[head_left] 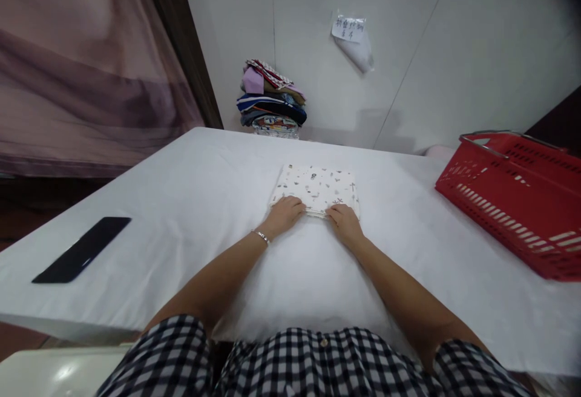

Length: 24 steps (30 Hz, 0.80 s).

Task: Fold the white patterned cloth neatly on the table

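Observation:
A white folded cloth (320, 184) with small grey and dark printed motifs lies flat on the white-covered table, a little right of the middle. At its near left corner my left hand (285, 214), with a silver bracelet at the wrist, is closed on the edge. My right hand (344, 221) grips the same near edge further right, its fingertips curled over the fabric. Several layers show along the edge between my hands. The thumbs are mostly hidden, and so is the cloth's underside.
On the white tablecloth (195, 185) a black phone-like slab (84, 249) lies at the left. A red plastic basket (512, 203) with metal handles stands at the right. Behind the table's far edge is a stack of folded fabrics (272, 97) against the wall.

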### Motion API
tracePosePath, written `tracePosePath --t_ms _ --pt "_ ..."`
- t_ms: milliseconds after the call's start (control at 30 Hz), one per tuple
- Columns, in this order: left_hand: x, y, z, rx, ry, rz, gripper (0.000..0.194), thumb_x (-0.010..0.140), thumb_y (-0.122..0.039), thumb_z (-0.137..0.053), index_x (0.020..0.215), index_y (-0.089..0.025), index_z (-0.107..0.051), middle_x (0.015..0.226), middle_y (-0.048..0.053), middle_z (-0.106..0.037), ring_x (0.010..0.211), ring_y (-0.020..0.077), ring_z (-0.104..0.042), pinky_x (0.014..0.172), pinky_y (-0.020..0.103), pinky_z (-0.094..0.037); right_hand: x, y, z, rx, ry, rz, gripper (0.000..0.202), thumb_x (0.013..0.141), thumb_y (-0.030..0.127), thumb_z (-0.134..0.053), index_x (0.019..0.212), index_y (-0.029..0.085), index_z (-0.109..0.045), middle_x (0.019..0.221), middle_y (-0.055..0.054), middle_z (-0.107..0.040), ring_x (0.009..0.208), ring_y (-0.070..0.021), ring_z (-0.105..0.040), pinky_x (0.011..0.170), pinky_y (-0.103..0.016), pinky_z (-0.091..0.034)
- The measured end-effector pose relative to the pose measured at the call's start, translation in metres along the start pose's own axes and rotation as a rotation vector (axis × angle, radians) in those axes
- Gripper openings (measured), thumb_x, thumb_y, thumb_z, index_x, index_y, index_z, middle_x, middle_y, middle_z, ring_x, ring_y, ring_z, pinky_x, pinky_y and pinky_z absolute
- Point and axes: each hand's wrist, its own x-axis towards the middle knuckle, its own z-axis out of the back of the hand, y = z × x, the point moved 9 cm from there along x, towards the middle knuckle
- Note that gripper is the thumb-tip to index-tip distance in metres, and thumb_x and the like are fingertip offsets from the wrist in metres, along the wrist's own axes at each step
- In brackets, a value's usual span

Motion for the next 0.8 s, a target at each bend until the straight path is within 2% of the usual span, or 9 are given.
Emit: tracePosePath --t_ms 133,267,500,633,800 --pt "-0.004 0.004 0.003 0.015 -0.001 -0.030 0.026 0.090 -0.030 -0.046 0.111 -0.023 -0.059 0.109 0.007 -0.059 0.103 0.0211 -0.050 0.086 0.036 -0.038 -0.004 0.003 0.001 0.013 -0.017 0.038 0.026 0.090 0.027 -0.047 0.106 0.019 -0.066 0.105 -0.010 -0.062 0.097 -0.0230 -0.051 0.083 -0.036 -0.040" --pt "-0.003 0.013 0.001 0.051 -0.009 0.016 0.025 0.091 -0.025 -0.042 0.106 -0.023 -0.062 0.105 0.006 -0.062 0.100 0.0202 -0.052 0.084 0.036 -0.038 -0.004 0.000 -0.002 0.007 -0.002 0.040 0.026 0.090 0.025 -0.047 0.107 0.020 -0.066 0.106 -0.010 -0.062 0.097 -0.0232 -0.051 0.082 -0.036 -0.040" --pt "-0.001 0.015 -0.004 0.072 -0.023 0.025 0.028 0.093 -0.023 -0.039 0.101 -0.022 -0.065 0.099 0.006 -0.063 0.096 0.0189 -0.053 0.080 0.035 -0.038 -0.002 -0.005 -0.007 0.004 0.014 0.030 0.028 0.092 0.025 -0.044 0.107 0.022 -0.067 0.104 -0.009 -0.063 0.095 -0.0223 -0.052 0.081 -0.035 -0.040" --pt "-0.005 0.016 0.002 0.021 -0.022 0.022 0.026 0.092 -0.025 -0.042 0.103 -0.024 -0.065 0.100 0.005 -0.063 0.095 0.0180 -0.053 0.081 0.034 -0.039 -0.004 -0.005 -0.008 0.018 0.014 0.028 0.029 0.091 0.025 -0.043 0.108 0.024 -0.067 0.105 -0.008 -0.063 0.096 -0.0223 -0.053 0.082 -0.036 -0.040" --pt "-0.018 0.029 0.013 0.028 -0.100 0.073 0.022 0.090 -0.024 -0.046 0.099 -0.023 -0.066 0.099 0.006 -0.064 0.095 0.0186 -0.054 0.080 0.034 -0.041 -0.005 -0.003 -0.006 0.038 -0.011 0.037 0.030 0.091 0.023 -0.043 0.109 0.022 -0.067 0.105 -0.009 -0.064 0.096 -0.0220 -0.053 0.083 -0.036 -0.041"
